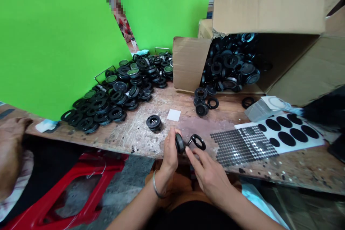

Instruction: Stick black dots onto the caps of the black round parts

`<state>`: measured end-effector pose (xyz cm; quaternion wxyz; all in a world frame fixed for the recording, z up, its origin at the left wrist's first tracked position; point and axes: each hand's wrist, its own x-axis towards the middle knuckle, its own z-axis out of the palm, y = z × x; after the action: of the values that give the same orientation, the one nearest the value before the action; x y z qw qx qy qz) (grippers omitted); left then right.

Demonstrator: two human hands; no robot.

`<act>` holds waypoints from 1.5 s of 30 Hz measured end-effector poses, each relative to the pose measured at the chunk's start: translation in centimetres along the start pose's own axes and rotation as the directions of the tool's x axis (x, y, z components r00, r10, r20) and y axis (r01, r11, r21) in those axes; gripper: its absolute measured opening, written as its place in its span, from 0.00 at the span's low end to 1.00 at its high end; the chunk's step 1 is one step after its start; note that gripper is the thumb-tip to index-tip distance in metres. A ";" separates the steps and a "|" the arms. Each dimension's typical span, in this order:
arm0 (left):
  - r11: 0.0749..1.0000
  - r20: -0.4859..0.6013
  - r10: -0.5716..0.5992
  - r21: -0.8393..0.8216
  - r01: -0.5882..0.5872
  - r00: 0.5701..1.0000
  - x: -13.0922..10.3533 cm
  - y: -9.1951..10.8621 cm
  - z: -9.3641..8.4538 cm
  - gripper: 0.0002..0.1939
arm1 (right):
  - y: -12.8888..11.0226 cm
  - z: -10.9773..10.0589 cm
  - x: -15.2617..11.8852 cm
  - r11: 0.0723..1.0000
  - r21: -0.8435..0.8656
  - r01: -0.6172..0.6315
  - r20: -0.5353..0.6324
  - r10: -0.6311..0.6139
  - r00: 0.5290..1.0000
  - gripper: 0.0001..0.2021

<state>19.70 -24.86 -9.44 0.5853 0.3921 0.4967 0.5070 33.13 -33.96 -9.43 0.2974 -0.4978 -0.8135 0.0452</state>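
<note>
Just over the table's front edge, my left hand (170,152) grips a thick black disc (179,143) on its edge, fingers wrapped round its far side. A black ring (198,142) stands out from the disc on a short shiny arm. My right hand (208,170) meets that arm with its fingertips, close to the disc; the thumb is largely hidden. Beyond my left hand, a similar black round piece (153,123) lies on the wooden table (137,133). Beside it is a small white square (174,115).
Black round pieces are piled (118,95) against the green panel (67,36). More fill a tipped cardboard box (191,63). Sheets of small dots (233,147) and large black circle stickers (287,139) lie at right. Another person's hand (12,151) and a red stool (64,190) are at left.
</note>
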 end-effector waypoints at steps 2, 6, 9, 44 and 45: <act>0.997 -0.010 -0.050 -0.067 0.049 0.999 0.3 0.4 -0.1 0.28 | 0.6 -0.6 -0.4 0.996 0.086 -0.039 -0.019 0.041 0.999 0.24; 0.980 -0.051 -0.090 -0.180 0.080 0.995 0.9 1.8 -0.9 0.26 | 3.8 -1.3 -1.3 0.990 0.098 -0.104 0.007 0.104 0.995 0.15; 0.977 -0.052 -0.057 -0.207 0.045 0.997 1.2 2.7 -1.5 0.26 | 6.3 -0.4 -1.6 0.995 -0.034 -0.089 0.130 0.093 0.987 0.15; 0.949 0.118 0.197 0.226 -0.220 0.973 0.6 0.8 -1.2 0.25 | 4.8 -2.7 4.1 0.937 0.293 -0.189 -0.035 0.208 0.978 0.04; 0.940 0.139 0.210 0.244 -0.239 0.968 0.3 0.9 -0.9 0.25 | 4.7 -2.8 4.4 0.944 0.279 -0.179 -0.049 0.200 0.979 0.04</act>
<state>18.63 -24.43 -8.83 0.4940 0.5466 0.4775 0.4788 36.86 -28.51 -6.97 0.3884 -0.5292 -0.7359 0.1660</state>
